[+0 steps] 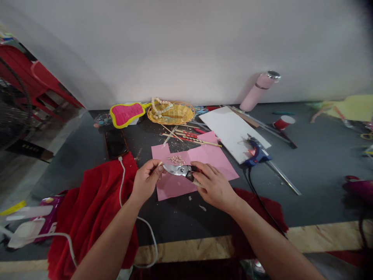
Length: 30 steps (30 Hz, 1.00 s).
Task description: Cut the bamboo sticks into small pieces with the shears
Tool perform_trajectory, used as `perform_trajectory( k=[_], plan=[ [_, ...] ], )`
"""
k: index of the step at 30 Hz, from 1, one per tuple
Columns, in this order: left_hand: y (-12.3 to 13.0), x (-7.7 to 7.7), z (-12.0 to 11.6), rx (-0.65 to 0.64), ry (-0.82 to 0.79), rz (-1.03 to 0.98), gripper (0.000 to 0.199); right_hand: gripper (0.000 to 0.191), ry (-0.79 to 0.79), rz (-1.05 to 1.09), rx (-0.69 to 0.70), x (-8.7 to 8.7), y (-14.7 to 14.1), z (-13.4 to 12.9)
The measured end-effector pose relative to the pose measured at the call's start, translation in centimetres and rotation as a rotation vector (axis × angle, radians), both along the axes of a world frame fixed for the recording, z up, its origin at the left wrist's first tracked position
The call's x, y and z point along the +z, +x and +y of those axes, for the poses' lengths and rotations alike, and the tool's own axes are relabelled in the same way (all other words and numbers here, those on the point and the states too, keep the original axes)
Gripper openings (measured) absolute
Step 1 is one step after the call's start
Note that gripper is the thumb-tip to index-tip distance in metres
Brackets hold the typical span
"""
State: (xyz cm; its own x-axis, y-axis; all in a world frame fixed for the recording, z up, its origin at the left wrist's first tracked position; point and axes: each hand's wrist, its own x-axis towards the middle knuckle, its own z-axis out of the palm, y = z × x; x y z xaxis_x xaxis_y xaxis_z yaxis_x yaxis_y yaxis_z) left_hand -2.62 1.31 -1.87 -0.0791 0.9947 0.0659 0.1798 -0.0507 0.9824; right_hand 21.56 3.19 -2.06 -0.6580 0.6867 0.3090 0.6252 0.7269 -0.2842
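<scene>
In the head view, my right hand (211,182) is wrapped round the handles of a pair of pruning shears (177,170), whose blades point left. My left hand (148,179) pinches a thin pale stick (160,163) close to the blade tip; most of the stick is hidden by the fingers. Below and behind the shears lies pink paper (171,188), bearing a small pile of short cut pieces (175,159). Several chopsticks (189,137), some with red patterned ends, lie just beyond the paper.
A hot glue gun (258,153) rests on a white board (233,128) at right, its cord running forward. At the back stand a wicker basket (177,112) and a pink bottle (259,91). A phone (115,144) and red cloth (96,198) with a white cable lie left.
</scene>
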Motion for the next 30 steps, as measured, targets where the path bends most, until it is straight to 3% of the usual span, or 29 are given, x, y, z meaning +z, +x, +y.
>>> perform_trajectory(
  k=[15, 20, 30],
  plan=[
    [0.06, -0.07, -0.03, 0.007, 0.001, 0.057, 0.019, 0.022, 0.061, -0.026, -0.007, -0.13, 0.52, 0.30],
    [0.13, 0.05, -0.02, 0.009, -0.007, 0.026, 0.019, 0.025, 0.044, -0.038, -0.074, -0.11, 0.47, 0.38],
    [0.05, -0.10, -0.02, 0.011, -0.001, 0.081, 0.019, 0.033, 0.004, -0.027, -0.067, 0.42, 0.19, 0.05]
  ],
)
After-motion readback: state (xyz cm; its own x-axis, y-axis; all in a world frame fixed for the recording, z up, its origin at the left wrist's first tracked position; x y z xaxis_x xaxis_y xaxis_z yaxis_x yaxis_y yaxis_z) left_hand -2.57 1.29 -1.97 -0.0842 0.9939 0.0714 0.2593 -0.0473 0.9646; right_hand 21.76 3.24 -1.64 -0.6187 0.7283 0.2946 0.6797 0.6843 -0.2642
